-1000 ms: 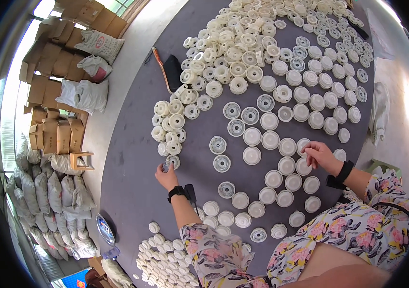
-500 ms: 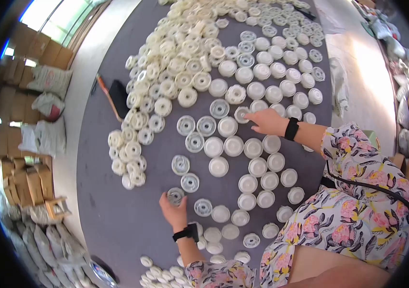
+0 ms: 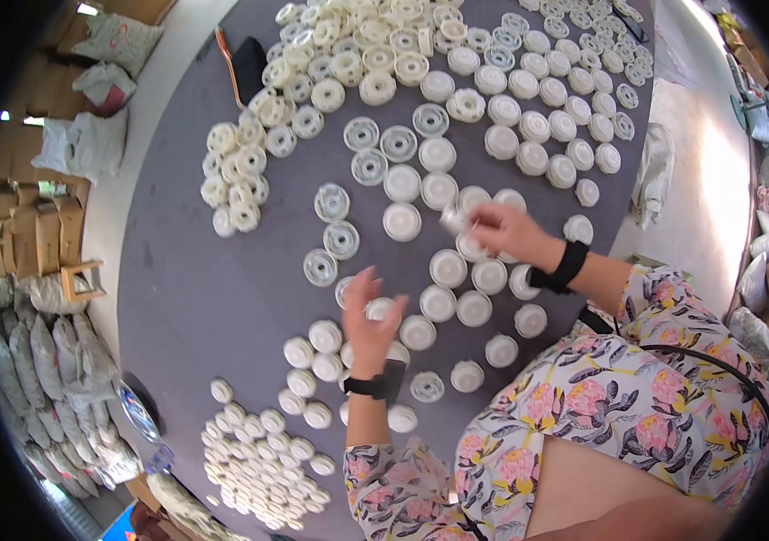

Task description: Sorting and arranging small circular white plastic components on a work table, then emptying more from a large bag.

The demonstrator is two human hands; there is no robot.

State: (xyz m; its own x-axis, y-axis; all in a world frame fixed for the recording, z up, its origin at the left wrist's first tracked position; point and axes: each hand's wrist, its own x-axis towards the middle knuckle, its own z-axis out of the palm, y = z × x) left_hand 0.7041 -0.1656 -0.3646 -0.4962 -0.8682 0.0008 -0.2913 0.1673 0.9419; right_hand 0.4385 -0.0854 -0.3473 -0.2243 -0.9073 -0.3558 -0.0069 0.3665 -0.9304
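Observation:
Over the middle of the dark grey table (image 3: 186,316), my right hand (image 3: 515,239) pinches a small round white plastic cap (image 3: 453,219), tilted and smeared by motion, above rows of white round discs (image 3: 402,222). My left hand (image 3: 369,329) hovers with thumb and fingers apart and nothing in its grasp. Beside its fingertips, a clear ring-shaped disc (image 3: 346,292) is partly hidden, and a white disc shows between thumb and fingers. More clear discs (image 3: 332,202) with centre holes lie farther left.
Cream-coloured rings (image 3: 375,54) are heaped at the far side. Small white caps (image 3: 263,460) crowd the near left. An orange-handled tool (image 3: 228,68) and a black object lie at the far left edge. Cartons (image 3: 37,236) and sacks (image 3: 46,361) stand beyond the table.
The view has shifted. My left hand has left the clear disc it was touching, its fingers now spread. My right hand has picked up a white cap and moved nearer.

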